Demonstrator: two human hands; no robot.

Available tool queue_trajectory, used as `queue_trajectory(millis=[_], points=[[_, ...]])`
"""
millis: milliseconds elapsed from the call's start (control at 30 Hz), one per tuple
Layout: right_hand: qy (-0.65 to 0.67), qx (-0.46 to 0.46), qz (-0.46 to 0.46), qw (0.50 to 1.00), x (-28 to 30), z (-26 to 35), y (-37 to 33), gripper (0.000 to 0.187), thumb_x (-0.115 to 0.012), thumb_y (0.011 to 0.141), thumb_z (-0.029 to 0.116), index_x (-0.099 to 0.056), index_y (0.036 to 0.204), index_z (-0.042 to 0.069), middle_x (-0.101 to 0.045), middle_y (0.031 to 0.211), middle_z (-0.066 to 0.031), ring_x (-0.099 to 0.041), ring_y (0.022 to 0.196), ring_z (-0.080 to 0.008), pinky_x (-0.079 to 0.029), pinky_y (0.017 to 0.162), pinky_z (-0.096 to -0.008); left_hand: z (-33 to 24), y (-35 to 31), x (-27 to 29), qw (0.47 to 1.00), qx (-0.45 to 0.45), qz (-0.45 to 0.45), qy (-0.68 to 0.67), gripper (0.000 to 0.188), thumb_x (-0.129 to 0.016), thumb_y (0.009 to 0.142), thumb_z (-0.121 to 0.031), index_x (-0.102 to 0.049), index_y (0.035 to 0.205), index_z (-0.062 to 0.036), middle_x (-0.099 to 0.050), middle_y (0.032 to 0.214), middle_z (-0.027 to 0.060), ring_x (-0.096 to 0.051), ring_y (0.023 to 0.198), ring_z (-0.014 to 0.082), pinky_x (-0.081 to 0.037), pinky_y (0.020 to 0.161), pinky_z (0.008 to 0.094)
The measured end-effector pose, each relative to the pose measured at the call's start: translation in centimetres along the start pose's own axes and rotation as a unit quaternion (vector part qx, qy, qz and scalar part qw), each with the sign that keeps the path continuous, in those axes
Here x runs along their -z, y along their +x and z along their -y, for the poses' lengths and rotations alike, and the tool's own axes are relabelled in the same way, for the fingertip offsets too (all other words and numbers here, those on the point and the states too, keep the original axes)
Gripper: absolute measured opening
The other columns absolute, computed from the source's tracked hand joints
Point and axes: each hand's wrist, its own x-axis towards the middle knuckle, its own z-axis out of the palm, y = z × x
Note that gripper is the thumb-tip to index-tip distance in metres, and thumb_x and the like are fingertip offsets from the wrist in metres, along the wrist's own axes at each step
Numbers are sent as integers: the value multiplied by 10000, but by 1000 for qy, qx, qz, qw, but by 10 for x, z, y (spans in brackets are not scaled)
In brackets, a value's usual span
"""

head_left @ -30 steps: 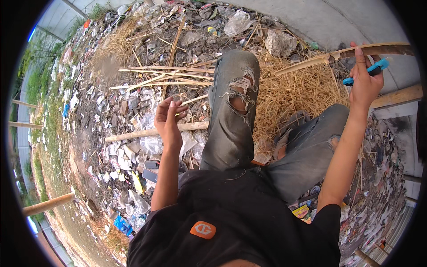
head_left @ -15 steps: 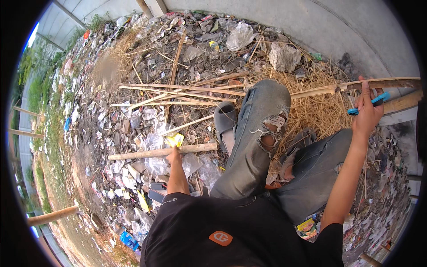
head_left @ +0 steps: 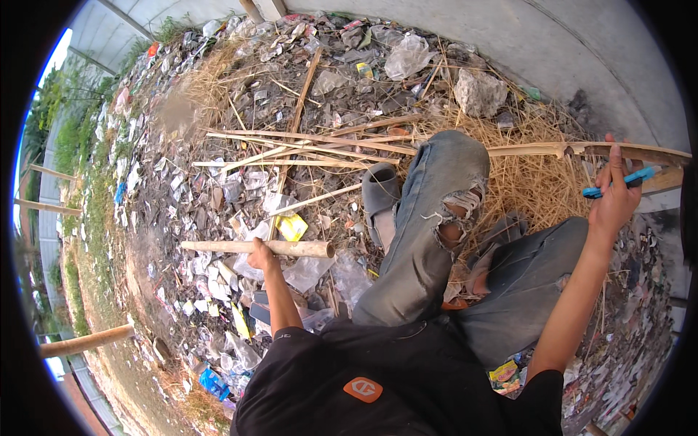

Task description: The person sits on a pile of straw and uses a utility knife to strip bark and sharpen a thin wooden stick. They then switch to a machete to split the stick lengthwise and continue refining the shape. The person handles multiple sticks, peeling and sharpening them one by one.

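Observation:
My left hand [head_left: 262, 256] is closed round a short, pale bamboo pole [head_left: 298, 249], near its middle. The pole lies crosswise above the littered ground, its cut end toward my left foot. At the right, my right hand [head_left: 615, 195] grips a blue and black tool [head_left: 592, 193] that looks like a utility knife. The fingers of that hand also reach up over a long split bamboo piece [head_left: 632, 151], which has a rough edge and runs from the right rim toward my knee. Whether they grip the bamboo firmly is hard to tell.
Several thin bamboo strips [head_left: 327, 149] lie crossed ahead of my grey slipper [head_left: 380, 190]. Straw-like shavings [head_left: 527, 174] cover the ground by my knees. A rock [head_left: 480, 93] rests near the concrete wall [head_left: 582, 69]. Plastic litter surrounds a yellow wrapper [head_left: 292, 227].
My left hand has shifted left and up with the bamboo pole, uncovering the yellow wrapper. The right hand keeps its hold by the split bamboo. The whole view has shifted slightly.

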Motion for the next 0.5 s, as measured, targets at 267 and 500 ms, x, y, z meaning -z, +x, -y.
queue_trajectory(millis=[267,500], points=[[1,1,12,1000,9,-1,-2,353,-700,987,118,-568,1277,-33,-725,1202,-196,-353,511,-13,-325,509,-210,-57,3,28,975,-140,62,-162,293,-745,873,-103,-606,1036,98,-676,861,133,-626,687,207,-536,622,365],[3,-28,20,999,1,-2,-8,347,-719,978,134,-580,1263,-8,-735,1178,-190,-351,524,-15,-312,506,-205,-107,175,-3,975,-128,-26,181,703,-565,959,-469,-639,1138,207,-655,1162,380,-654,1098,456,-485,1017,508]])
